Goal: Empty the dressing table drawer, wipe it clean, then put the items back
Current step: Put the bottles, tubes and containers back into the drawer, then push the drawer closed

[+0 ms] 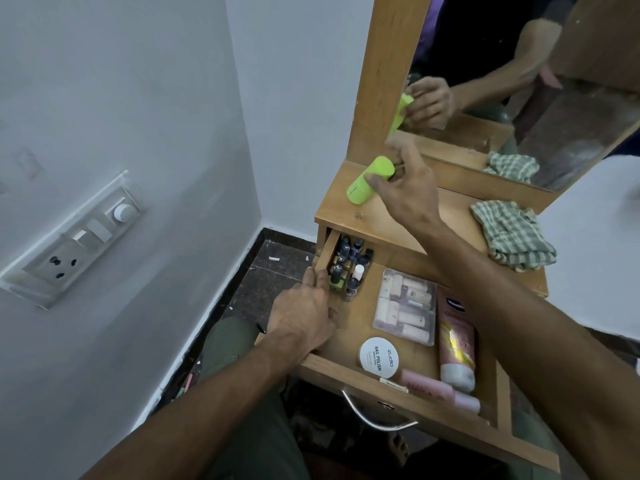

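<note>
Drawer (pixel 349 327) stood pulled out, with nail polish bottles (pixel 349 268), a white jar (pixel 378 357) and a pink tube (pixel 455 344) inside. Left hand (pixel 304 313) lay on its left wall, fingers curled beside the bottles. Right hand (pixel 405 188) pinched a green bottle (pixel 370 180) above the wooden tabletop (pixel 374 216), where a checked cloth (pixel 512 233) lay near the mirror (pixel 519 81).

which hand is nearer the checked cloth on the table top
Right. The right hand holds a green bottle left of the checked cloth; the left hand is lower, at the drawer's left edge.
</note>
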